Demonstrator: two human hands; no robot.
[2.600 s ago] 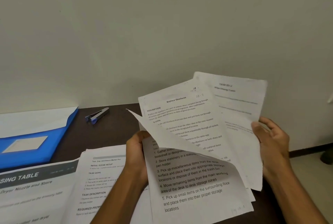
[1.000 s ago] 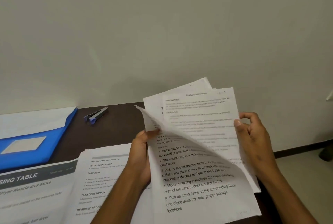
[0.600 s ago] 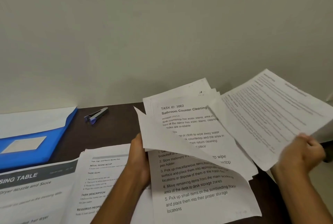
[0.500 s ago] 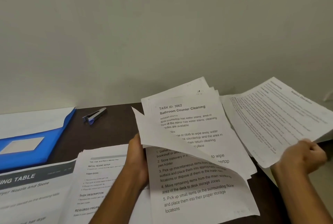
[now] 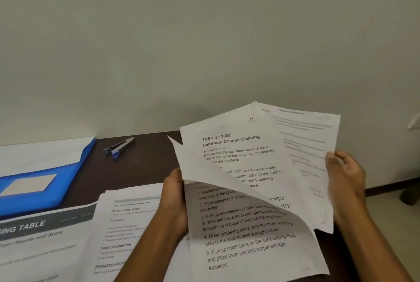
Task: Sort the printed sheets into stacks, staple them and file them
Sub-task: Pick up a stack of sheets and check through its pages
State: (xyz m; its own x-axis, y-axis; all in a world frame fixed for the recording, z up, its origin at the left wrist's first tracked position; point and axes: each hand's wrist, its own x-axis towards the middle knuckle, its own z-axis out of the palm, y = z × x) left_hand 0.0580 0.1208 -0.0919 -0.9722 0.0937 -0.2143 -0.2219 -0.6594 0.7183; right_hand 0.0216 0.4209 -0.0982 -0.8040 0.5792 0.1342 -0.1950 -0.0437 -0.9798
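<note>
My left hand [image 5: 175,200] grips the left edge of a fanned bundle of printed sheets [image 5: 241,163] held above the dark table [image 5: 141,168]. The front sheet [image 5: 250,240] curls forward at its top; behind it a page headed "Bathroom Counter Cleaning" shows. My right hand [image 5: 345,179] holds the right edge of another printed sheet [image 5: 304,145], tucked behind the bundle at its right side. A blue and silver stapler [image 5: 119,147] lies on the table near the wall. A blue folder [image 5: 45,179] lies at the left.
Two stacks of printed sheets lie on the table at the lower left, one headed "Tear, Cap, and Return Marker Pen" [image 5: 127,225], one with a grey banner [image 5: 45,240]. A plain wall stands right behind the table. Floor shows at the right.
My right hand pulled one sheet out to the right, then brought it back in behind the bundle's right side. The "Bathroom Counter Cleaning" page now shows in front. My left hand stayed put.
</note>
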